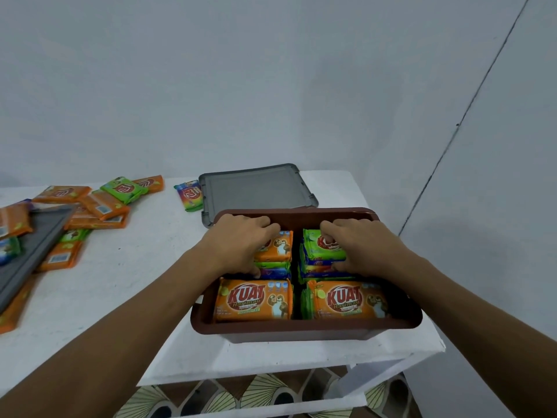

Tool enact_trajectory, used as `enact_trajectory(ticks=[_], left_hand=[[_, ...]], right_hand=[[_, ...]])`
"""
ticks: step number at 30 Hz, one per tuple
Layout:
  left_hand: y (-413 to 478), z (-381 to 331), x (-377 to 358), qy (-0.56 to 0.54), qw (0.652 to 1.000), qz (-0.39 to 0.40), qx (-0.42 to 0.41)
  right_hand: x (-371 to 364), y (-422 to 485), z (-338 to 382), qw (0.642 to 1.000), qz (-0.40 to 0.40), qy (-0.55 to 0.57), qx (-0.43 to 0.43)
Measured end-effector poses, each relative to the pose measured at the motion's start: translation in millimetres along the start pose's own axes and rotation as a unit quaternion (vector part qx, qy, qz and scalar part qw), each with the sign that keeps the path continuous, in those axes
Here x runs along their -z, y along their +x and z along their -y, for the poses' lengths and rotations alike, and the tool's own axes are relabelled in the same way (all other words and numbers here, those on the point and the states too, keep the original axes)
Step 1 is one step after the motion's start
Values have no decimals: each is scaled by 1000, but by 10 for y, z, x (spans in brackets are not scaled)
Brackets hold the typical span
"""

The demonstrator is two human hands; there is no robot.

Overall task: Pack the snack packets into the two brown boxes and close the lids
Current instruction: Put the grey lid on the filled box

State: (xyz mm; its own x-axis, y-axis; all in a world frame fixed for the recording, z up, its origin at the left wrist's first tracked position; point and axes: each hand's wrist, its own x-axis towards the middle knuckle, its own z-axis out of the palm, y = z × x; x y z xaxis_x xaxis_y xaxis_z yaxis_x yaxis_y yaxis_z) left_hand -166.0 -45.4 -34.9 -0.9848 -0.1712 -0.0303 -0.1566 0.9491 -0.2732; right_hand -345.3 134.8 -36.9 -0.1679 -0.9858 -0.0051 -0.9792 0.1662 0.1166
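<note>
An open brown box (301, 328) stands on the white table (126, 282) near its right edge, holding stacks of snack packets. The two near stacks are topped by orange packets, one on the left (253, 300) and one on the right (349, 300). My left hand (241, 239) grips the far-left stack (278, 247), fingers over its far edge and thumb at its near side. My right hand (361, 245) grips the far-right stack, topped by a green packet (316, 244), in the same way. Only one brown box is in view.
A grey lid (256, 188) lies flat just behind the box. Beside it lies a rainbow-coloured packet (190, 194). Several loose orange and green packets (102, 203) are spread at the far left, around a second grey lid (30, 236). The table drops off right of the box.
</note>
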Motion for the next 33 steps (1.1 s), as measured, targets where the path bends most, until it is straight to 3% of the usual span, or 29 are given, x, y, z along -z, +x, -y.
enact_trajectory(ticks=[7, 15, 18, 22, 25, 28, 33], left_hand=[[-5, -2, 10, -1, 1000, -10, 0], [-37, 211, 143, -112, 993, -15, -29], [19, 371, 145, -159, 981, -107, -15], [222, 699, 29, -185, 958, -209, 69], [366, 953, -185, -223, 947, -206, 109], [480, 1201, -455, -226, 939, -165, 199], [609, 1619, -767, -242, 897, -20, 371]], right_hand=[[44, -3, -8, 999, -12, 38, -2], [99, 35, -90, 991, -60, 116, 14], [202, 215, -136, 981, -123, 152, 4], [284, 607, -267, 966, -160, 200, -33], [227, 975, -430, 961, -135, 232, -59], [68, 1414, -614, 957, -57, 269, -96], [-139, 1976, -727, 955, 93, 243, -140]])
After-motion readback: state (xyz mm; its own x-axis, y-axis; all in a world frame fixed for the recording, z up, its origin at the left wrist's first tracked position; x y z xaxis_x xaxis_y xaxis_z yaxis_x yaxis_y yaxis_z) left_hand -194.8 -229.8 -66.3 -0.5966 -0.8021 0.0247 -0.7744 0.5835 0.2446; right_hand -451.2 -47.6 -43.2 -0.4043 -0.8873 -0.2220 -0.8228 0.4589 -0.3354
